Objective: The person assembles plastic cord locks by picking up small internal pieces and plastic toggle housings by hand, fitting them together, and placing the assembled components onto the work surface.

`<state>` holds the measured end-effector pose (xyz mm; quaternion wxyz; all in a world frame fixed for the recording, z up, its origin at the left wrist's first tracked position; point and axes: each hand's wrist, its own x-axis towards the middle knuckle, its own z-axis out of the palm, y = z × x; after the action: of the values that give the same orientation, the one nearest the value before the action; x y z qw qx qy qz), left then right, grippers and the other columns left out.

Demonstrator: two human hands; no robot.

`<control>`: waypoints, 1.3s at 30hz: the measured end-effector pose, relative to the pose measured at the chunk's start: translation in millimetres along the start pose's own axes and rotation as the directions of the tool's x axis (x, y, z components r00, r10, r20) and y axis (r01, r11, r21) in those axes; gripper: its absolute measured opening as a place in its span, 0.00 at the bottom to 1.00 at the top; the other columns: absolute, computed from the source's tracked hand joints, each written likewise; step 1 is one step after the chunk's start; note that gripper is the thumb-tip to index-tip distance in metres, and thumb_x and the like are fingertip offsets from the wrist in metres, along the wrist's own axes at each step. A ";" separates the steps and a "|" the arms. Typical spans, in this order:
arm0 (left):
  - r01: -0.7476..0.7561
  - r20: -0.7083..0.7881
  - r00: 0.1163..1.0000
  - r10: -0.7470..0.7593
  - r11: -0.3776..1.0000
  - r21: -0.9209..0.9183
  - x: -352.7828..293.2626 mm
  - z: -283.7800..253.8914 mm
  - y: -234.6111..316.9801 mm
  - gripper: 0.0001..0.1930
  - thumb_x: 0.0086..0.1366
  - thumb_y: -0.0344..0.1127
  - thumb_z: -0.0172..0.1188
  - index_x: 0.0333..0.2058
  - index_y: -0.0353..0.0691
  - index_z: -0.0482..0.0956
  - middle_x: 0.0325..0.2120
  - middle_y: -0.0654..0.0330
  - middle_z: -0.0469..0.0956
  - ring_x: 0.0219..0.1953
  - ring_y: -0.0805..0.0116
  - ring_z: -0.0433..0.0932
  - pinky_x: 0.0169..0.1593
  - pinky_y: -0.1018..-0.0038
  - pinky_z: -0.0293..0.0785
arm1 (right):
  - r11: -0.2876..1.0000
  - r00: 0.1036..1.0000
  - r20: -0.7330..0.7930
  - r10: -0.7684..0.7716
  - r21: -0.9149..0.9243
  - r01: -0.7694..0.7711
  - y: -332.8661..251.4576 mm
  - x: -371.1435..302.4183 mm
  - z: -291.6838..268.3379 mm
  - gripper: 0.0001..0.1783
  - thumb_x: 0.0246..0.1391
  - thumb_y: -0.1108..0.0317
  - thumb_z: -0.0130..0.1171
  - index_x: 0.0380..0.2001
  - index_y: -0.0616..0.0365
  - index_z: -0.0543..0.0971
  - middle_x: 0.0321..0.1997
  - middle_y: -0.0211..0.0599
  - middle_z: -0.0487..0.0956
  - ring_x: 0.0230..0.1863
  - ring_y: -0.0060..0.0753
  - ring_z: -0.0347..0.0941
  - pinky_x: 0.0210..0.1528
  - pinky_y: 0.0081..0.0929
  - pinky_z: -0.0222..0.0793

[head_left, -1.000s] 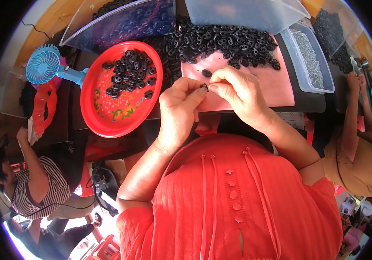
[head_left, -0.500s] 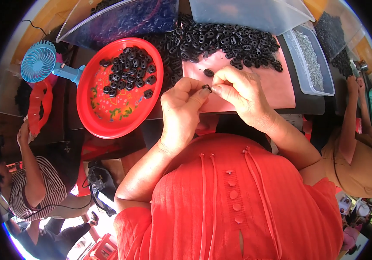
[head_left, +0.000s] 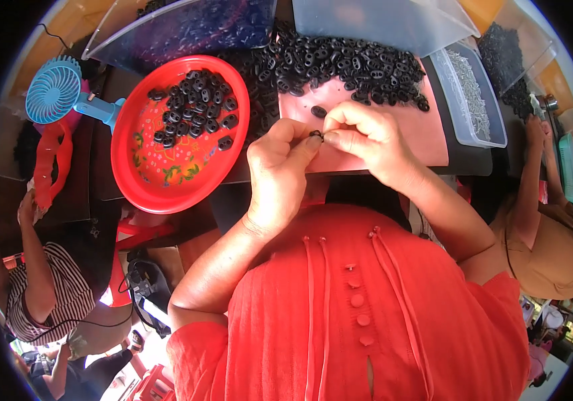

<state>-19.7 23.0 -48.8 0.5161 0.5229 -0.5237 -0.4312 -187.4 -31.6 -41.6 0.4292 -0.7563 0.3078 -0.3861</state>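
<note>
Over the near edge of a pink mat [head_left: 400,137], my left hand [head_left: 275,167] pinches a small black two-holed piece [head_left: 316,135], perhaps a cord lock, between thumb and forefinger. My right hand [head_left: 373,144] meets it from the other side, thumb and forefinger pressed together at the piece; anything smaller between those fingertips is hidden. Just beyond the fingers lies one loose oval black piece [head_left: 318,111]. A large pile of similar pieces [head_left: 360,67] covers the far part of the mat. To the left, a red round tray [head_left: 183,160] holds several more.
Right of the mat stands a clear tub [head_left: 499,130] of small silvery parts [head_left: 470,93]. Large clear bins [head_left: 373,23] rise behind the pile. A blue fan [head_left: 52,91] stands left of the tray. Other people work at both sides, a striped sleeve [head_left: 66,277] at left.
The view has shifted slightly, moving the surroundings a little left. My right fingertips are closer to the black piece, which both hands still meet at.
</note>
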 end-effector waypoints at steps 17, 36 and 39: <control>-0.002 -0.132 0.989 -0.068 0.883 -0.470 -0.8 -5.7 -3.1 0.03 0.67 0.26 0.54 0.36 0.32 0.75 0.28 0.59 0.78 0.28 0.73 0.76 0.35 0.78 0.71 | 0.590 0.977 0.199 0.078 -0.799 0.115 -12.6 45.7 -1.2 0.07 0.45 0.72 0.56 0.28 0.63 0.77 0.29 0.49 0.80 0.32 0.52 0.79 0.34 0.45 0.74; 0.075 -0.013 0.989 -0.151 0.562 -0.824 36.7 25.8 35.3 0.09 0.71 0.33 0.48 0.39 0.32 0.71 0.34 0.50 0.77 0.41 0.58 0.79 0.46 0.65 0.76 | 0.970 0.955 -0.175 -0.238 -0.094 0.225 -26.5 8.9 19.2 0.11 0.48 0.78 0.63 0.35 0.62 0.74 0.35 0.36 0.78 0.33 0.28 0.75 0.36 0.24 0.70; 0.106 -0.023 0.978 -0.206 0.590 -0.800 31.7 24.5 31.2 0.09 0.71 0.32 0.47 0.39 0.32 0.70 0.35 0.51 0.77 0.41 0.58 0.78 0.47 0.66 0.75 | 0.967 0.955 -0.201 -0.218 -0.179 0.183 -16.7 -5.5 32.8 0.12 0.48 0.79 0.63 0.36 0.63 0.73 0.37 0.37 0.77 0.35 0.31 0.75 0.37 0.26 0.70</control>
<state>-44.7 -8.2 -17.4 0.6833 0.3062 -0.1998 -0.6320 -160.2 -6.4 -39.4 0.2899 -0.7680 0.3044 -0.4832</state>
